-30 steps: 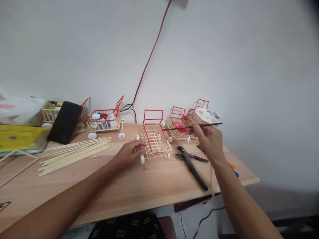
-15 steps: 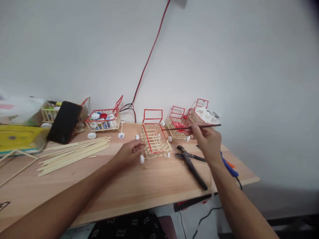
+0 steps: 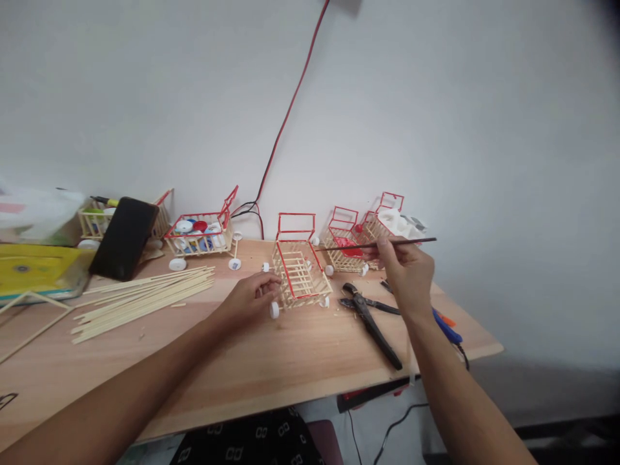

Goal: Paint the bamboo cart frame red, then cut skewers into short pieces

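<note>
A miniature shopping cart point(image 3: 298, 271) made of thin wooden sticks stands on the table, with white wheels and red paint on its handle and upper rim. My left hand point(image 3: 256, 292) is closed, its fingertips curled against the cart's left side by a front wheel. Between the thumb and fingers of my right hand point(image 3: 407, 265) is a thin dark paintbrush point(image 3: 416, 241), held nearly level. Its tip points left and meets or nearly meets the cart's right rim. Just right of it stands another stick cart point(image 3: 341, 255) with a red container inside.
Black-handled pliers point(image 3: 372, 329) and a blue-handled tool point(image 3: 448, 328) lie at the right. Loose wooden sticks point(image 3: 145, 303) lie left of my hand. Behind them are a cart full of bottle caps point(image 3: 199, 236), a phone point(image 3: 124, 239) and a yellow packet point(image 3: 39, 268).
My right hand has shifted slightly to the right, and the brush has tilted a little flatter. My left hand and the cart stay in place.
</note>
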Available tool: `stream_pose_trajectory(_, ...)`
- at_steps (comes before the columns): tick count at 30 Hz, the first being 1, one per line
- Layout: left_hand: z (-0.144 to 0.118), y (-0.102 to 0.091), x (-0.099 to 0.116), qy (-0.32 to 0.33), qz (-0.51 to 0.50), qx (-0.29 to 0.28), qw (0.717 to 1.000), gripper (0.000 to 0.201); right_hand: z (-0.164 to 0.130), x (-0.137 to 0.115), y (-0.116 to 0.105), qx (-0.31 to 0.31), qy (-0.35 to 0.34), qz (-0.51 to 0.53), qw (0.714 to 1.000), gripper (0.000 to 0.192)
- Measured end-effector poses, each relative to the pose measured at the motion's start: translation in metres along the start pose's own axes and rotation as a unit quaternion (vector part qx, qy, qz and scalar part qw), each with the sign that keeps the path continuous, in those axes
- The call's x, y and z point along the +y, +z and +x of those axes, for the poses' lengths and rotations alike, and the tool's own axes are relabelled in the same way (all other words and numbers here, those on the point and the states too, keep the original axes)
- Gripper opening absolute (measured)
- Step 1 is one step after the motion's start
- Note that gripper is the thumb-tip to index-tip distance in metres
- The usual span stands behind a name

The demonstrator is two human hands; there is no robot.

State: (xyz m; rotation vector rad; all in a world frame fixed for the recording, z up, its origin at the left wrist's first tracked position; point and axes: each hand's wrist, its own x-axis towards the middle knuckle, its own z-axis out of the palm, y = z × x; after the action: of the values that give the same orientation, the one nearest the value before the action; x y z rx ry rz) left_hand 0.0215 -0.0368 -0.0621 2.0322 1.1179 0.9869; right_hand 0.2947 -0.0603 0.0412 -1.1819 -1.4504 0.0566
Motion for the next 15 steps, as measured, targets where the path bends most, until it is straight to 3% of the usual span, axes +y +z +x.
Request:
stream_pose_trajectory(8, 0.001, 0.0, -0.004, 0.002, 0.004, -0.004, 1.0, 0.029, 0.006, 0.016, 0.027, 0.021, 0.004, 0.04, 0.999, 0.028)
stream_pose_trajectory(15, 0.001, 0.0, -0.002, -0.001, 0.003, -0.003, 1.0, 0.029, 0.002, 0.019, 0.023, 0.009, 0.0, -0.001, 1.0, 0.029)
